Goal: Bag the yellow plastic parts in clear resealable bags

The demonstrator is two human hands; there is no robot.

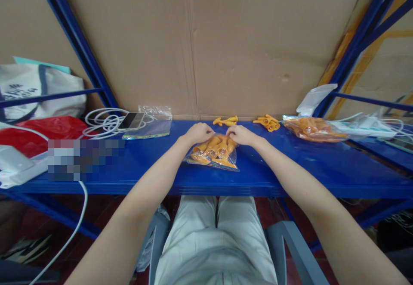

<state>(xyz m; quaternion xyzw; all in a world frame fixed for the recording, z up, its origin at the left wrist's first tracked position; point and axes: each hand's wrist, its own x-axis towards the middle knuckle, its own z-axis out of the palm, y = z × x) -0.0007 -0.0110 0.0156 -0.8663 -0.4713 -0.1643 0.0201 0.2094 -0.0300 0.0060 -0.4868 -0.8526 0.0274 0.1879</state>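
Centrally, both hands [199, 134] [244, 136] on a clear bag [213, 161] of orange flared pieces [222, 150].

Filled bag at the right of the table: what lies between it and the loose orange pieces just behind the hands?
In the head view, a second cluster of orange pieces lies there on the blue table, closer to the filled bag.

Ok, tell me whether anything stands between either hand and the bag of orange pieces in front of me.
Nothing visible does: the left hand and the right hand are both at the far edge of the transparent bag. The nearest loose orange pieces lie beyond it, toward the cardboard.
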